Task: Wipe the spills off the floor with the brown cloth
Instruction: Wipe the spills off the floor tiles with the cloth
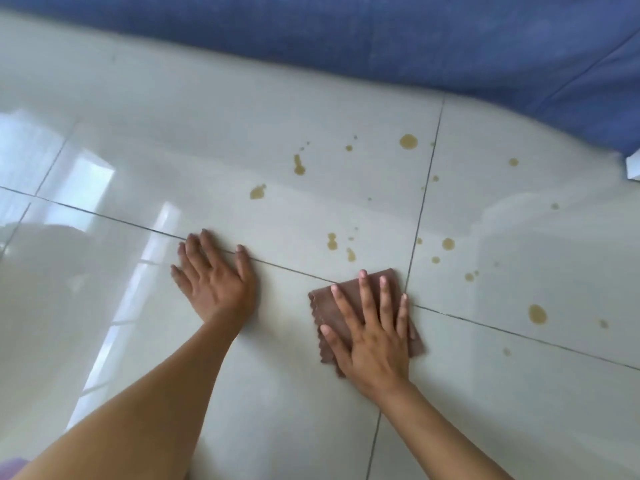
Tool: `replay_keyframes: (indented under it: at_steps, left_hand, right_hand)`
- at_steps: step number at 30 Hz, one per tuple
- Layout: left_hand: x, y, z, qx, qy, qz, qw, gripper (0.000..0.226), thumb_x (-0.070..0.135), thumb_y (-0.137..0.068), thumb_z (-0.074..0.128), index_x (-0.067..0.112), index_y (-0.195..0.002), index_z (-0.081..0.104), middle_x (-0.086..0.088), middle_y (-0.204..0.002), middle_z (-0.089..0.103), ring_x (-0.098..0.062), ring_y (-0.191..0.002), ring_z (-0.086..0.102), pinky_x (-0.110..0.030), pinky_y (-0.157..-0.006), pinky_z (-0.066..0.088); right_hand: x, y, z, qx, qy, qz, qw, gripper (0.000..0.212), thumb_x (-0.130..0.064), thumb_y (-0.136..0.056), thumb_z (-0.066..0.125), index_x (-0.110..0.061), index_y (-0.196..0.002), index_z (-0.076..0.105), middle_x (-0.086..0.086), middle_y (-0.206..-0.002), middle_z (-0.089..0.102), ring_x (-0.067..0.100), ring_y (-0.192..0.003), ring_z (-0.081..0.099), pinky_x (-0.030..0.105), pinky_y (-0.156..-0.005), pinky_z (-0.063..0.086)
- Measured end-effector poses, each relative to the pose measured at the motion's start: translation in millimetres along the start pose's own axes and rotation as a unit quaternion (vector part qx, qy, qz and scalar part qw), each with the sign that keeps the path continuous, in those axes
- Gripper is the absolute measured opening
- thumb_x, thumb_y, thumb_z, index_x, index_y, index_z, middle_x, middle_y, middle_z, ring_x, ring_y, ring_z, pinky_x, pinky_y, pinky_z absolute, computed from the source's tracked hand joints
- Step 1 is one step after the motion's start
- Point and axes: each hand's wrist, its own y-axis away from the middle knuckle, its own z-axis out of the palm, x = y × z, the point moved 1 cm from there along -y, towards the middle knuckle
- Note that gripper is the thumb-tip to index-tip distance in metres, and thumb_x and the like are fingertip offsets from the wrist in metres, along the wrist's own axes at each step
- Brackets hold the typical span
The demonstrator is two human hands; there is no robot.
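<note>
The right hand (372, 336) lies flat, fingers spread, pressing the brown cloth (329, 311) onto the glossy tiled floor (138, 161) at lower centre. The left hand (216, 277) rests palm-down, fingers splayed, on bare tile just left. Yellowish spills (408, 141) dot the tiles above and right, below blue fabric (415, 39).

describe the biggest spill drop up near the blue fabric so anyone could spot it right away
Start at the blue fabric along the far edge of the tiled floor, then follow the vertical grout line that runs down from it. Just left of that line lies a round yellow-brown drop. It is larger and rounder than the small specks and stretched drips to its left.
</note>
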Motion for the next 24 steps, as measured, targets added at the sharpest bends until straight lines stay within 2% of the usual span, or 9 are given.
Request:
replay_keyframes:
  at_steps: [6, 14, 17, 21, 24]
  left_hand:
    - [-6, -8, 7, 0.011, -0.014, 0.013, 1.0, 0.074, 0.053, -0.089, 0.025, 0.015, -0.152, 0.014, -0.006, -0.16, 0.015, -0.021, -0.149, 0.004, -0.045, -0.121, 0.0]
    - [-5, -9, 7, 0.002, -0.017, 0.002, 1.0, 0.074, 0.053, -0.089, 0.026, 0.017, -0.151, 0.013, -0.005, -0.16, 0.013, -0.02, -0.149, 0.0, -0.044, -0.121, -0.002]
    - [-4, -9, 8, 0.008, -0.014, 0.001, 1.0, 0.074, 0.053, -0.088, 0.026, 0.017, -0.151, 0.014, -0.005, -0.159, 0.014, -0.021, -0.149, 0.001, -0.044, -0.121, -0.002]
    - [-3, -9, 8, 0.005, -0.016, 0.002, 1.0, 0.073, 0.053, -0.088, 0.026, 0.017, -0.151, 0.015, -0.006, -0.159, 0.014, -0.021, -0.149, 0.001, -0.044, -0.121, -0.003]
    - [-3, -9, 7, -0.003, -0.011, 0.005, 1.0, 0.072, 0.052, -0.089, 0.026, 0.017, -0.151, 0.014, -0.006, -0.16, 0.013, -0.021, -0.149, 0.0, -0.045, -0.121, -0.003]
  right_hand:
    - [3, -57, -9, 0.02, 0.023, 0.001, 1.0, 0.065, -0.066, -0.084, 0.034, -0.038, -0.143, 0.032, 0.007, -0.156, 0.03, 0.031, -0.144, 0.027, 0.055, -0.116, 0.015]
    - [18, -210, -32, 0.028, 0.01, 0.118, 0.993, 0.065, -0.064, -0.088, 0.026, -0.039, -0.147, 0.015, 0.007, -0.162, 0.004, 0.028, -0.149, 0.003, 0.053, -0.118, -0.003]
    - [17, -268, -40, 0.008, 0.001, 0.156, 0.988, 0.063, -0.063, -0.09, 0.016, -0.039, -0.148, 0.007, 0.005, -0.162, -0.005, 0.026, -0.149, -0.007, 0.052, -0.119, -0.008]
    - [-17, -309, -44, -0.034, -0.018, 0.098, 0.994, 0.054, -0.054, -0.094, 0.008, -0.042, -0.147, 0.003, 0.0, -0.162, -0.008, 0.024, -0.148, -0.011, 0.048, -0.12, -0.01]
    - [-57, -292, -37, -0.064, -0.013, -0.038, 0.997, 0.051, -0.05, -0.096, 0.008, -0.045, -0.146, 0.005, -0.003, -0.162, -0.006, 0.021, -0.149, -0.009, 0.044, -0.12, -0.01]
